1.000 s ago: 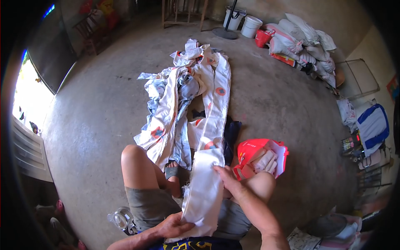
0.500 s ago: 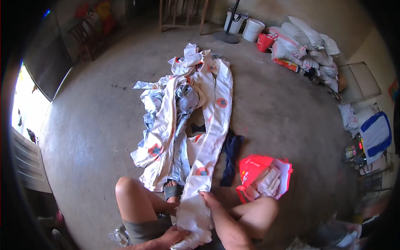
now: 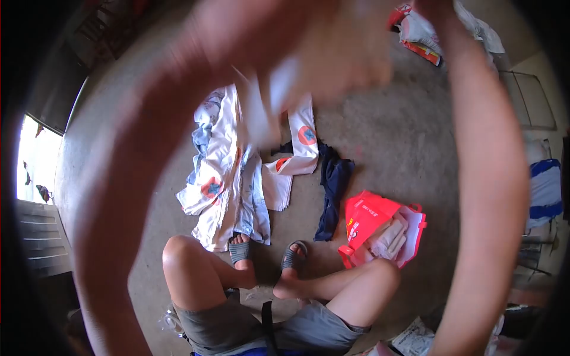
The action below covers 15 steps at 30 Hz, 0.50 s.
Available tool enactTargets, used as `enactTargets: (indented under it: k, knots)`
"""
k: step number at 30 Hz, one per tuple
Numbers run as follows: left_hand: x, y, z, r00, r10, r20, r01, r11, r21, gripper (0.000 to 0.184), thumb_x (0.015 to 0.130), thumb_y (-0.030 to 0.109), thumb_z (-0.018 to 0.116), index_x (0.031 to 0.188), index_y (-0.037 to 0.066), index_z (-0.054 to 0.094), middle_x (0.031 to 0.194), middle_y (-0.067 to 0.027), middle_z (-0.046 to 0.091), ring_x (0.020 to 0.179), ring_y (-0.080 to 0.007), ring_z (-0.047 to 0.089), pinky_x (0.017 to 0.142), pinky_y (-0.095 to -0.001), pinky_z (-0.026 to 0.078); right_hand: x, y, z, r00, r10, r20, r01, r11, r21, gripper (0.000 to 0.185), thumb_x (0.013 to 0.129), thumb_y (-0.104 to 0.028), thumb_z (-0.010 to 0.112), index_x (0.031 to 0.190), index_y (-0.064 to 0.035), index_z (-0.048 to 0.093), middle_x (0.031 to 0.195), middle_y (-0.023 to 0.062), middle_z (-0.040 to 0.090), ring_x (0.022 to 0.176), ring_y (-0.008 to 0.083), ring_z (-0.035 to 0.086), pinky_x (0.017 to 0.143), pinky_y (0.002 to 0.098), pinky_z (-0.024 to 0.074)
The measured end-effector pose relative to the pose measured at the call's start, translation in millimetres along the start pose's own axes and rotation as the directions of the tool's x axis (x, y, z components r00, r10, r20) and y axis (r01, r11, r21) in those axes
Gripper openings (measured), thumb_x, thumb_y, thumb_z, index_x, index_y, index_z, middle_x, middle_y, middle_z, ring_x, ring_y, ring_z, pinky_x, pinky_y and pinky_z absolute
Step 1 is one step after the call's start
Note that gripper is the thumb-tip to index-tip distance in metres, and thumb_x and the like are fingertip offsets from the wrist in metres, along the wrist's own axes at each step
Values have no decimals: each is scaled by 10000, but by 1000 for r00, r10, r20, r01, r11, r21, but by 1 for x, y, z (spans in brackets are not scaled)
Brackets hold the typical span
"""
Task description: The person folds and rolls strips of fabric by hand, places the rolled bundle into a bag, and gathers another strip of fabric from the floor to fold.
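Observation:
Both my arms are raised high in front of the camera. My left hand [image 3: 249, 29] is a large blur at the top, close to a blurred hanging piece of pale cloth [image 3: 258, 113]; its fingers cannot be made out. At the top edge on the right, my right hand [image 3: 433, 7] is mostly cut off. Below them, long white strips with orange-red circles [image 3: 222, 172] lie on the floor, over bluish patterned cloth [image 3: 202, 139]. Dark navy cloth [image 3: 333, 190] lies to their right.
A red bag [image 3: 371, 219] holding folded pale cloth lies by my right knee. Stuffed sacks [image 3: 418, 29] are at the upper right. A blue and white item [image 3: 545, 190] stands at the right edge, and a pale slatted panel [image 3: 44, 231] at the left.
My hands have risen from my lap to the top of the view. The white strip has left my lap, and both sandalled feet now show.

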<state>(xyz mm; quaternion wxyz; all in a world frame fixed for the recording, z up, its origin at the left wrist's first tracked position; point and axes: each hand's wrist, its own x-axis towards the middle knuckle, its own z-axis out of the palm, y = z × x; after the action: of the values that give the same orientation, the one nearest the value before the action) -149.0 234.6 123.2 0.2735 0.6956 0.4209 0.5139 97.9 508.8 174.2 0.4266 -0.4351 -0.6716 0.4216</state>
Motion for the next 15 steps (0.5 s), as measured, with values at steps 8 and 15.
enactTargets:
  k: [8,15]
  knots:
    - [-192,-160,142,571,-784,244,789,442,-425,279,962,145,647,1199,36,745,1068,-70,740,987,-176,702,870,-355,569,-156,304,91,859,493,135,-511,833,213,444,913,-93,743,1304,43,584,1158,181,717,968,278,725,807,403,615]
    - [-325,-260,205,308,-924,228,931,243,-273,393,865,204,702,1184,-23,738,1048,-152,764,906,-248,740,801,-377,584,-418,416,180,699,641,317,-469,746,-473,373,868,-202,683,1172,13,696,1042,205,776,986,337,763,901,428,591]
